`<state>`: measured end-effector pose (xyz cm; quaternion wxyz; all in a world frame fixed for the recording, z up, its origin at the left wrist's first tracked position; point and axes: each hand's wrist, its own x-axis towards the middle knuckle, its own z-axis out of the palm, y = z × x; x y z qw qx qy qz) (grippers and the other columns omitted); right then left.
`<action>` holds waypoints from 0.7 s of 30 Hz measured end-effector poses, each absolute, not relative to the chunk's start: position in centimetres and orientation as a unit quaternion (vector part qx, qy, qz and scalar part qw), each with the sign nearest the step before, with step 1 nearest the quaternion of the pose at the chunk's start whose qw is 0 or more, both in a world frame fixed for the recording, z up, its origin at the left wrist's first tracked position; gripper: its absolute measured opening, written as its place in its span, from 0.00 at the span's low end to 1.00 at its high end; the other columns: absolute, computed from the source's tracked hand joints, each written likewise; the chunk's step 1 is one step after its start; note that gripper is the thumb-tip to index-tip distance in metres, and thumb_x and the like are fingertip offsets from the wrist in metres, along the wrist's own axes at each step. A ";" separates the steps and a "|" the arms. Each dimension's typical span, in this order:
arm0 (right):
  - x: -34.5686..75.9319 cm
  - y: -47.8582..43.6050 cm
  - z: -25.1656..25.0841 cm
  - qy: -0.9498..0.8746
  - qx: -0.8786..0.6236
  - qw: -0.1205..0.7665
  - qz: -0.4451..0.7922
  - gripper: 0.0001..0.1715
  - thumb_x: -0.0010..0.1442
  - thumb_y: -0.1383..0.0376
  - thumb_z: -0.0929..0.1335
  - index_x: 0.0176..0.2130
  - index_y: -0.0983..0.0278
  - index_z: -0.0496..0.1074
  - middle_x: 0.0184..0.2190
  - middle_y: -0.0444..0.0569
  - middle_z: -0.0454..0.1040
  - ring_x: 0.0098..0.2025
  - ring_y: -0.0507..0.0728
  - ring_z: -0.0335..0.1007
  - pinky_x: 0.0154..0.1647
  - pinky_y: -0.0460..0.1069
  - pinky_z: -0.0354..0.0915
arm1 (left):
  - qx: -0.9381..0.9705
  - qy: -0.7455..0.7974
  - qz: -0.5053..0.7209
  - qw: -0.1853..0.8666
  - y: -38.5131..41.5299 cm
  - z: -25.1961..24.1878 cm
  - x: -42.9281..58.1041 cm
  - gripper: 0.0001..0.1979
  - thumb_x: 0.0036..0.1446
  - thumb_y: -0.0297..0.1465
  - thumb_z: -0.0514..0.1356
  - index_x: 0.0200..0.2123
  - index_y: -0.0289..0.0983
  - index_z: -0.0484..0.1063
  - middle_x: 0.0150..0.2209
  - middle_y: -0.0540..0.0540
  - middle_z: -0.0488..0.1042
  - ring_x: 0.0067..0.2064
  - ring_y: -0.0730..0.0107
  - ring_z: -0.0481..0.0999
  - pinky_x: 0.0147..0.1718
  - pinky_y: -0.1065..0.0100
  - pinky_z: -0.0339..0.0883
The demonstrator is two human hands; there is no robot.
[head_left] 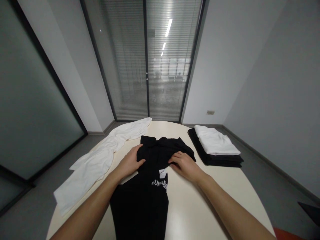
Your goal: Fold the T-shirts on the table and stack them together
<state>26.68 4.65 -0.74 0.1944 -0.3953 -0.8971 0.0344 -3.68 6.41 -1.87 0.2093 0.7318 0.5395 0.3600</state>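
Note:
A black garment (142, 203) with white lettering lies lengthwise on the table, its upper part bunched toward the far side. My left hand (130, 162) rests at the left edge of that upper part, thumb and fingers apart on the cloth. On the right side of the same cloth, my right hand (183, 164) has its thumb and fingers closed on the black fabric near the edge. A small white patch shows just above the lettering, between the two hands.
The pale round table (192, 206) bears a loosely spread white garment (100, 160) along its left side. At the back right sits a stack of folded clothes, white (216, 141) on top of black (220, 160). Glass doors stand beyond.

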 end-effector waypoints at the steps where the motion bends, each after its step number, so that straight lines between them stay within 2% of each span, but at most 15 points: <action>1: 26.9 4.9 -0.9 -0.895 -0.400 0.195 0.033 0.08 0.67 0.65 0.67 0.43 0.59 0.77 0.41 0.48 0.78 0.46 0.58 0.71 0.45 0.52 0.64 | 0.731 0.535 0.371 0.205 6.7 -2.2 -3.8 0.33 0.50 0.29 0.65 0.61 0.36 0.66 0.61 0.37 0.70 0.63 0.53 0.69 0.64 0.53 0.58; 3: 27.5 5.3 -0.8 -0.887 -0.414 0.205 0.019 0.09 0.68 0.66 0.65 0.42 0.60 0.76 0.41 0.48 0.79 0.44 0.57 0.72 0.45 0.52 0.64 | 0.713 0.540 0.403 0.194 7.5 -2.7 -4.3 0.28 0.51 0.27 0.63 0.58 0.37 0.69 0.58 0.39 0.73 0.60 0.55 0.71 0.63 0.53 0.60; 7: 29.2 6.1 -0.3 -0.846 -0.466 0.254 -0.038 0.11 0.69 0.67 0.63 0.45 0.61 0.74 0.41 0.50 0.80 0.43 0.59 0.75 0.47 0.54 0.65 | 0.642 0.572 0.487 0.152 8.8 -2.5 -5.7 0.20 0.54 0.29 0.62 0.52 0.39 0.71 0.53 0.41 0.76 0.56 0.55 0.74 0.60 0.52 0.63; 12: 30.9 6.7 -0.1 -0.796 -0.518 0.303 -0.076 0.11 0.67 0.68 0.64 0.44 0.63 0.75 0.41 0.53 0.80 0.43 0.61 0.75 0.44 0.54 0.68 | 0.564 0.609 0.534 0.160 9.3 -2.1 -7.0 0.18 0.55 0.33 0.62 0.49 0.39 0.70 0.52 0.40 0.75 0.55 0.54 0.75 0.59 0.51 0.65; 15: 30.2 6.4 -0.1 -0.824 -0.474 0.302 -0.071 0.12 0.64 0.71 0.65 0.44 0.62 0.75 0.44 0.53 0.79 0.47 0.62 0.73 0.49 0.55 0.68 | 0.576 0.615 0.506 0.186 9.1 -2.4 -6.8 0.23 0.55 0.36 0.64 0.53 0.38 0.68 0.53 0.38 0.74 0.57 0.52 0.74 0.61 0.50 0.62; 18: 28.8 5.7 -0.1 -0.856 -0.421 0.296 -0.055 0.17 0.63 0.71 0.65 0.51 0.62 0.74 0.49 0.52 0.78 0.52 0.62 0.70 0.53 0.57 0.65 | 0.622 0.585 0.476 0.211 8.7 -2.8 -6.3 0.35 0.51 0.30 0.64 0.62 0.37 0.60 0.59 0.37 0.69 0.62 0.52 0.69 0.64 0.50 0.59; 21: 27.4 4.8 0.0 -0.880 -0.394 0.264 -0.024 0.22 0.64 0.71 0.65 0.56 0.61 0.71 0.52 0.52 0.77 0.55 0.61 0.68 0.57 0.59 0.62 | 0.679 0.544 0.456 0.185 8.5 -3.3 -6.0 0.44 0.45 0.23 0.61 0.67 0.37 0.54 0.67 0.36 0.60 0.69 0.52 0.58 0.69 0.50 0.50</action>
